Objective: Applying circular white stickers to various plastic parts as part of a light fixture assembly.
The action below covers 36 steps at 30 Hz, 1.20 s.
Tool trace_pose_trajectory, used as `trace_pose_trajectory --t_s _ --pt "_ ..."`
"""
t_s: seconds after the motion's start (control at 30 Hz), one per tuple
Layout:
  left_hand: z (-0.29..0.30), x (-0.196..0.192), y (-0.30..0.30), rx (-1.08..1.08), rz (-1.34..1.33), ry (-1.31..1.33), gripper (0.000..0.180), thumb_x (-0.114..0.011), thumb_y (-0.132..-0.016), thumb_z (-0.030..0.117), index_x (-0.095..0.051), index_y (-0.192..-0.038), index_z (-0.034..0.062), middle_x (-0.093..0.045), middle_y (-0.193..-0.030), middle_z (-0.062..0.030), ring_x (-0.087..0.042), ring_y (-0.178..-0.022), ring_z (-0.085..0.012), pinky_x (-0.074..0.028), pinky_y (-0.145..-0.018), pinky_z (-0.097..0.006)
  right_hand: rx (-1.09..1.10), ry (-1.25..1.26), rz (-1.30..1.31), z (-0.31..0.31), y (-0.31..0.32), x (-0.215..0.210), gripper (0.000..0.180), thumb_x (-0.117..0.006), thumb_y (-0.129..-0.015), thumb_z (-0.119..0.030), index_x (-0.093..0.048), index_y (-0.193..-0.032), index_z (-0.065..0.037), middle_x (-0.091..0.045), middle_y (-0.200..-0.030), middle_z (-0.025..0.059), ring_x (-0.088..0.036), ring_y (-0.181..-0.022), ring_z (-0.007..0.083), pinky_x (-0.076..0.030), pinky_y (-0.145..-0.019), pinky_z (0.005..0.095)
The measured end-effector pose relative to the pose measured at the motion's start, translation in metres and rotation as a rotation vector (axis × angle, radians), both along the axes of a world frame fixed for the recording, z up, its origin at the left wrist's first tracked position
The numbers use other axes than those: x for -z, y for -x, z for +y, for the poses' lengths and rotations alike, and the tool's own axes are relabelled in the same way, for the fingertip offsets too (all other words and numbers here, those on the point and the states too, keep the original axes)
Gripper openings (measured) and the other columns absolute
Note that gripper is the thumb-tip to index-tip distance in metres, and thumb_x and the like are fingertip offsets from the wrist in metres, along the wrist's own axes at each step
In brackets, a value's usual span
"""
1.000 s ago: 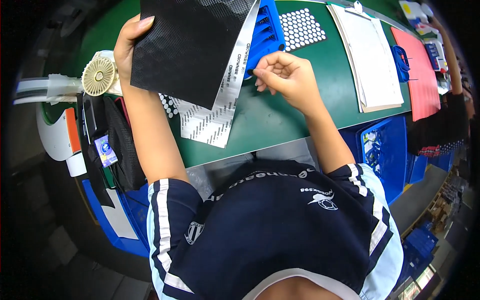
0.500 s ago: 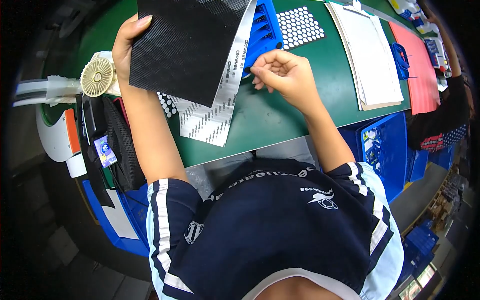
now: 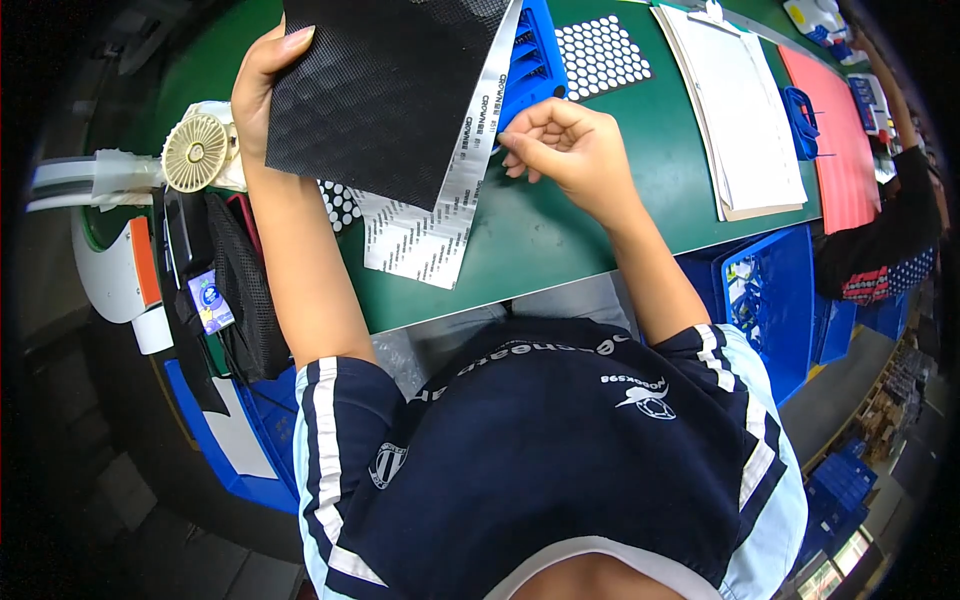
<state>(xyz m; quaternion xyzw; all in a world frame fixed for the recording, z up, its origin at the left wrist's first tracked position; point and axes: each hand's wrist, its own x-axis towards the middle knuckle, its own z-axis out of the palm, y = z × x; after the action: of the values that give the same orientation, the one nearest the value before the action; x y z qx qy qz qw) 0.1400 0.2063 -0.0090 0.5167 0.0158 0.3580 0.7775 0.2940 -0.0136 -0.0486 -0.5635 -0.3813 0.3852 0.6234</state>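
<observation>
A black textured sheet [image 3: 375, 100] is gripped at its left edge by my left hand [image 3: 262, 85], whose thumb lies on top. Under it shows a silvery backing sheet [image 3: 415, 245] with printed lines, its lower corner hanging over the green table. My right hand [image 3: 570, 150] is closed in a pinch at the backing's right edge, beside a blue slotted plastic part [image 3: 535, 60]. Whatever sits between those fingertips is too small to make out. A black round dot [image 3: 560, 92] shows on the blue part's corner. The sheets cover much of that part.
A card of white round stickers [image 3: 605, 58] lies beyond my right hand, with another partly under the sheets. To the right are stacked papers on a clipboard [image 3: 735, 110], a pink sheet [image 3: 830, 140] and blue bins [image 3: 780, 310]. A small fan [image 3: 195, 153] stands left. Another person's arm [image 3: 895, 100] is at far right.
The black sheet and its backing have shifted slightly right and up with my left hand. My right hand stays nearly in place; the black dot by its fingertips is now hidden.
</observation>
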Motion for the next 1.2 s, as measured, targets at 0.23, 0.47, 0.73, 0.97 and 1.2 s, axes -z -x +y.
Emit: trace_pose_trajectory --t_s 0.23,0.47,0.73,0.97,1.2 --pt "-0.004 -0.007 -0.001 -0.011 0.0 -0.021 0.028 -0.049 -0.078 0.018 -0.062 -0.093 -0.0024 -0.065 -0.091 -0.0136 -0.063 -0.08 -0.0221 -0.051 -0.074 -0.03 0.024 0.035 -0.079 0.001 0.001 -0.005 0.012 -0.068 -0.076 -0.007 -0.058 -0.076 0.0 -0.062 -0.065 0.0038 -0.058 -0.057 0.0067 -0.046 -0.051 0.0175" --pt "-0.017 -0.014 0.001 0.182 -0.075 0.168 0.028 -0.046 -0.081 0.013 -0.06 -0.096 -0.0059 -0.064 -0.093 -0.0156 -0.064 -0.08 -0.0212 -0.051 -0.073 -0.027 0.005 0.082 -0.188 0.0 -0.005 -0.012 0.018 -0.069 -0.076 -0.005 -0.051 -0.071 -0.003 -0.06 -0.064 0.0032 -0.058 -0.057 0.0069 -0.045 -0.05 0.017" --pt "-0.011 -0.007 -0.014 0.206 -0.092 0.025 0.027 -0.045 -0.082 0.008 -0.059 -0.098 -0.0092 -0.063 -0.1 -0.017 -0.064 -0.084 -0.0207 -0.052 -0.074 -0.024 0.064 0.112 -0.431 0.004 -0.011 -0.007 0.023 -0.073 -0.071 -0.005 -0.051 -0.069 -0.002 -0.055 -0.061 0.0 -0.052 -0.057 0.0039 -0.041 -0.051 0.0171" --pt "-0.028 -0.03 -0.015 -0.058 0.127 0.069 0.033 -0.05 -0.074 0.014 -0.058 -0.1 -0.006 -0.062 -0.085 -0.0095 -0.059 -0.075 -0.0143 -0.045 -0.07 -0.023 0.027 0.001 -0.697 0.003 -0.019 -0.017 0.028 -0.077 -0.065 -0.008 -0.051 -0.07 -0.002 -0.054 -0.061 0.0025 -0.052 -0.058 0.0071 -0.044 -0.054 0.0225" --pt "-0.057 -0.045 -0.026 -0.03 0.021 0.033 0.038 -0.055 -0.072 0.005 -0.053 -0.109 -0.003 -0.054 -0.108 -0.01 -0.049 -0.104 -0.022 -0.036 -0.093 -0.033 0.341 -0.08 -0.627 0.006 -0.151 -0.044 0.016 -0.067 -0.073 -0.011 -0.059 -0.084 -0.004 -0.06 -0.077 0.0019 -0.057 -0.072 0.0088 -0.045 -0.064 0.0231"
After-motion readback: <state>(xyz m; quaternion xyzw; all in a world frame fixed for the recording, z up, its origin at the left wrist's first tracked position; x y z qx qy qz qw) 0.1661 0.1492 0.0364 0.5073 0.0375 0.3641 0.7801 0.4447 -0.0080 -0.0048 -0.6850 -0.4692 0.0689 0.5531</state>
